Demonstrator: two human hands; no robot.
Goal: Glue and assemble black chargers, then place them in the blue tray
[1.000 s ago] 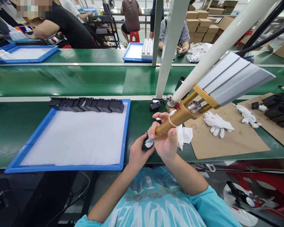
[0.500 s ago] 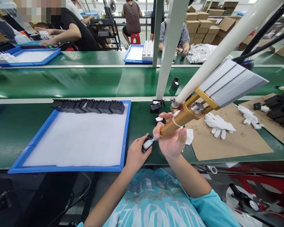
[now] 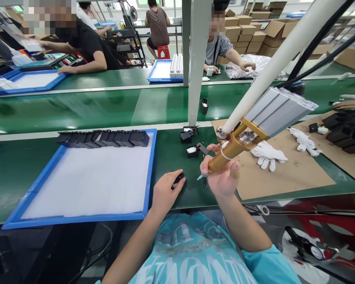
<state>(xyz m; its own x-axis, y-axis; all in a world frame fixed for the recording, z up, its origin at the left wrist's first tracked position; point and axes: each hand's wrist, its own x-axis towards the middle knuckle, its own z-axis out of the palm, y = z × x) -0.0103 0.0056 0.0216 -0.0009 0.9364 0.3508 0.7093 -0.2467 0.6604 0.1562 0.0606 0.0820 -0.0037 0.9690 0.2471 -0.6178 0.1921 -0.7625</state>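
My left hand [image 3: 168, 187] is closed around a small black box [image 3: 178, 180] just above the green bench, its dark side turned up and fingers covering part of it. To the right, my right hand [image 3: 223, 175] is wrapped round a gold dispensing gun [image 3: 225, 156] with a teal nozzle [image 3: 200, 177] pointing down-left. The nozzle is apart from the box. Beyond my hands stand an open black box [image 3: 192, 152] with a white inside and another black box [image 3: 186, 136] with thin wires. A row of black boxes [image 3: 106, 138] lines the far end of the blue-rimmed tray [image 3: 150, 173].
A white support arm [image 3: 260, 86] slants down to the gun, with a metal post [image 3: 195, 71] beside it. White gloves [image 3: 269, 154] lie on brown cardboard [image 3: 286, 181]. One black box [image 3: 204, 106] sits on the green conveyor [image 3: 112, 108]. Co-workers sit across it.
The nozzle has come away from the box, and my right hand has shifted right with the gun. My left hand has turned the box, so its white inside no longer shows.
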